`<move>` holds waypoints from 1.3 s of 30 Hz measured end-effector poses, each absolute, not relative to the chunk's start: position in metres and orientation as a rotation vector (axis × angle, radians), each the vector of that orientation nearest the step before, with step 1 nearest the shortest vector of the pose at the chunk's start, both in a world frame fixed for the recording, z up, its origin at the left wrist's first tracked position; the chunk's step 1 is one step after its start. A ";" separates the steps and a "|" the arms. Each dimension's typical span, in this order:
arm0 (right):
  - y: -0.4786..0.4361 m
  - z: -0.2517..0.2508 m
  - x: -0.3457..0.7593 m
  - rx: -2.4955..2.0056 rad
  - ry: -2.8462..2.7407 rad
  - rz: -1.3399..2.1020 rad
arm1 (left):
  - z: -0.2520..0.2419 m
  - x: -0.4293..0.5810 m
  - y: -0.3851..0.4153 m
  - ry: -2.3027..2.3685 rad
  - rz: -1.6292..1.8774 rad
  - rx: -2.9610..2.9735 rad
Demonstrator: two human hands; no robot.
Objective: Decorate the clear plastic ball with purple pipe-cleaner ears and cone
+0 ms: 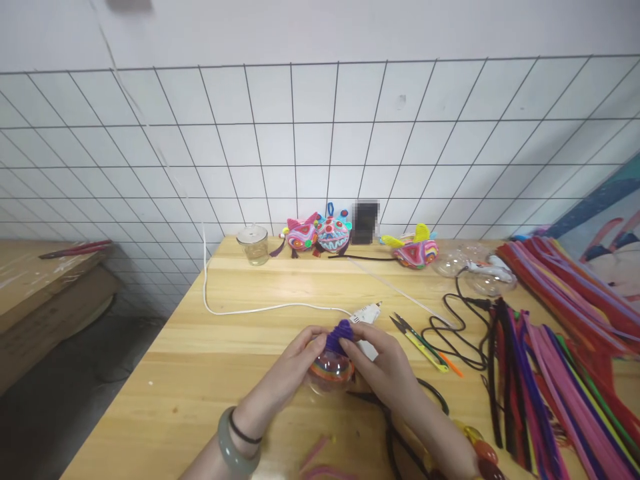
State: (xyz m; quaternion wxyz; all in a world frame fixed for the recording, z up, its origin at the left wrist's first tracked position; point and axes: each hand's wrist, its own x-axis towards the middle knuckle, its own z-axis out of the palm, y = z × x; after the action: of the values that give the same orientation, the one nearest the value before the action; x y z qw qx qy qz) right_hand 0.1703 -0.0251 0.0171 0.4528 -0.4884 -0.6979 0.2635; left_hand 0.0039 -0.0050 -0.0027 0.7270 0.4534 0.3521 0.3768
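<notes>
Between my hands, at the near middle of the table, is a coiled purple pipe-cleaner piece (340, 337). My left hand (305, 355) pinches it from the left, thumb on its side. My right hand (383, 357) grips its right side with thumb and index finger. Just below it sits a clear plastic ball (331, 381) with orange and rainbow bands inside or around its upper part; the fingers partly cover it. A white glue gun (367, 315) lies right behind my hands, its lower part hidden by the right one.
Black-handled scissors (433, 393) lie partly under my right forearm. To the right are a yellow-handled tool (425, 350), a black cable (450, 327) and bundles of pipe cleaners (575, 393). At the back stand a glass jar (253, 245), colourful animal-like ornaments (334, 233) and clear balls (493, 280).
</notes>
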 end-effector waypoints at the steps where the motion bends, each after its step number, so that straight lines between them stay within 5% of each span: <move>1: -0.025 0.018 0.170 -1.213 -1.715 0.659 | -0.003 0.004 -0.005 0.783 0.834 1.011; 39: -0.021 0.014 0.181 -1.153 -1.957 0.477 | 0.000 0.004 -0.009 0.704 0.800 0.730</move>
State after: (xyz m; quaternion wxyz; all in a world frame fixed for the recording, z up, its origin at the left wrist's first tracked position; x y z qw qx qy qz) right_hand 0.1807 -0.0208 0.0139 0.3987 -0.4556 -0.7733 0.1886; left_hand 0.0040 -0.0091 -0.0003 0.7986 0.3401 0.3278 0.3729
